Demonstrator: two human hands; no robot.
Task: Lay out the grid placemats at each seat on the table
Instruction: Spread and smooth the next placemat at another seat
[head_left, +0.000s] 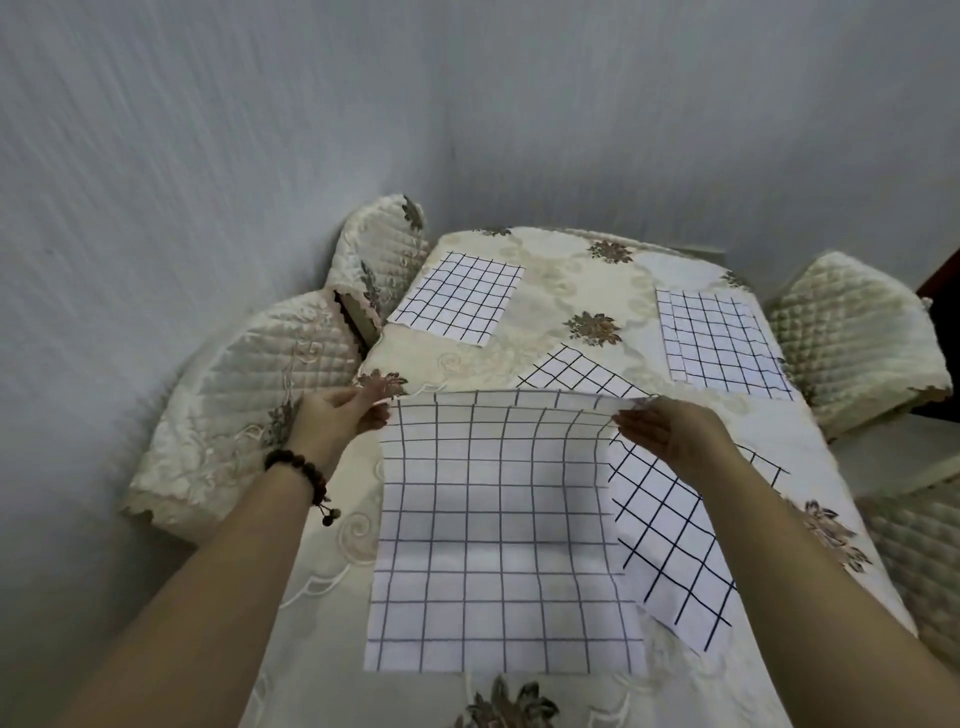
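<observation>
Fingers of both hands are pinching the held placemat's far corners above the table, w/ its near edge dragging, prob. shifting the skewed mat underneath.

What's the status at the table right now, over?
Left hand and right hand each pinch a far corner of the held placemat. Far-left placemat lies flat. Angled placemat lies partly under it, in the way.

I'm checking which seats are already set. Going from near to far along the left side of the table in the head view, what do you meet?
Held placemat, pinched by the left hand and right hand → flower motif on the tablecloth → far-left placemat.
</observation>
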